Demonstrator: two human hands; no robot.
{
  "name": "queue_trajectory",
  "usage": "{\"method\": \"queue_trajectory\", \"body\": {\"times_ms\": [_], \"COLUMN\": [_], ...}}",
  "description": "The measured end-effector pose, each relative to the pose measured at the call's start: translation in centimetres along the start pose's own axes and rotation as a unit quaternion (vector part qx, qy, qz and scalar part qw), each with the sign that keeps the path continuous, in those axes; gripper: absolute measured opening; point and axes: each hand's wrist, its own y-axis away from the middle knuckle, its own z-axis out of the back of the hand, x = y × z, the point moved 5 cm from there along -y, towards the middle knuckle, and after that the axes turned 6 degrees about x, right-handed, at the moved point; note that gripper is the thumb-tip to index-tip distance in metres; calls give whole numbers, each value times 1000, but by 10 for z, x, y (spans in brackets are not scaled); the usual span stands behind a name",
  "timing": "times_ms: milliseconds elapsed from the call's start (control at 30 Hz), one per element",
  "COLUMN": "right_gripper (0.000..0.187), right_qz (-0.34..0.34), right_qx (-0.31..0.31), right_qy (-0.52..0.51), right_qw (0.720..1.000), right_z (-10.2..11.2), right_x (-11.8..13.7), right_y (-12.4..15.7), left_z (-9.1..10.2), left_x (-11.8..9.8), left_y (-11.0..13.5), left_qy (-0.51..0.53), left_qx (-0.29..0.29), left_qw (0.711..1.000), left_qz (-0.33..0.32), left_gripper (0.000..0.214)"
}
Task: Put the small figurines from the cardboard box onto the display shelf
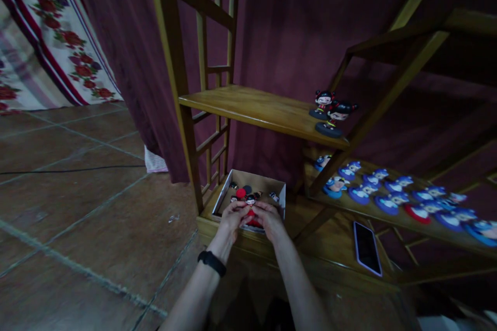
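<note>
A small figurine with black hair and a red body is held between my two hands, over the near side of an open cardboard box. My left hand pinches it from the left, below a wrist with a black band. From the right, the fingers of my right hand close on the same figurine. Inside the box lie a red disc, a dark disc and several other small figurine pieces, partly hidden by my hands.
Two black-haired figurines stand on the upper wooden shelf. Several blue and purple figurines line a lower shelf at the right. A phone lies on the bottom board. The shelf's upright post rises left of the box.
</note>
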Motion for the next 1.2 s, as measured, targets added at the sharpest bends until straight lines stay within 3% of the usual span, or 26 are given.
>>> {"method": "queue_trajectory", "body": {"times_ms": [200, 400, 533, 800, 1100, 1200], "right_gripper": [34, 34, 33, 32, 33, 31], "right_qz": [-16, 12, 12, 16, 2, 12], "right_qx": [-9, -45, -4, -26, -15, -46], "right_qy": [9, -27, -9, 13, 5, 4], "right_qw": [1000, 999, 1000, 999, 1000, 999], "right_z": [-4, -11, -14, 0, 0, 0], "right_x": [-4, 2, 8, 3, -2, 0], "right_y": [0, 3, 4, -1, 1, 4], "left_z": [3, -1, -2, 1, 3, -1], "left_x": [3, 1, -2, 1, 8, 7], "left_y": [-2, -3, 0, -3, -4, -3], "left_qy": [5, 25, 17, 5, 18, 32], "left_qx": [-34, 17, 22, 14, -16, -16], "left_qw": [999, 999, 999, 1000, 1000, 999], "left_qz": [-25, 22, 32, 21, -5, 5], "left_gripper": [14, 11, 10, 12, 17, 15]}}
